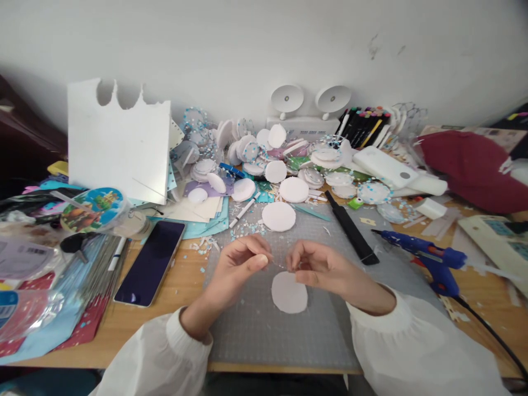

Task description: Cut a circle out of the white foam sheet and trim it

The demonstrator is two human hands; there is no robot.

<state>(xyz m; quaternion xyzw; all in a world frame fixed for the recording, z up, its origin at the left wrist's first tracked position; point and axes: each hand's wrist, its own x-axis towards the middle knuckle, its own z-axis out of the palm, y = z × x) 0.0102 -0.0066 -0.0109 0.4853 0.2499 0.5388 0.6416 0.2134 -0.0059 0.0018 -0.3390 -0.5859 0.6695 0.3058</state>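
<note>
Over the grey cutting mat (264, 330), our fingertips pinch together on something thin and nearly clear, perhaps a thread or wire (277, 262), strung between them; we cannot tell exactly what it is. Our left hand (241, 261) has thumb and forefinger closed on one end, and our right hand (317, 265) has its fingers closed on the other, the two hands near each other but not touching. Just below them, flat on the mat, lies a pale disc (289, 292). At the mat's far edge rests a second, similar disc (279, 216), with a white pen (244, 212) beside it. A black strip (350, 228) lies slanted on the mat's right part, and past it a blue glue gun (424, 257) sits at the mat's right edge. Left of the mat, a dark phone (150, 261) lies on the wooden table (173, 308). Beyond the mat, a heap of white discs (264, 157) spreads toward the wall.
</note>
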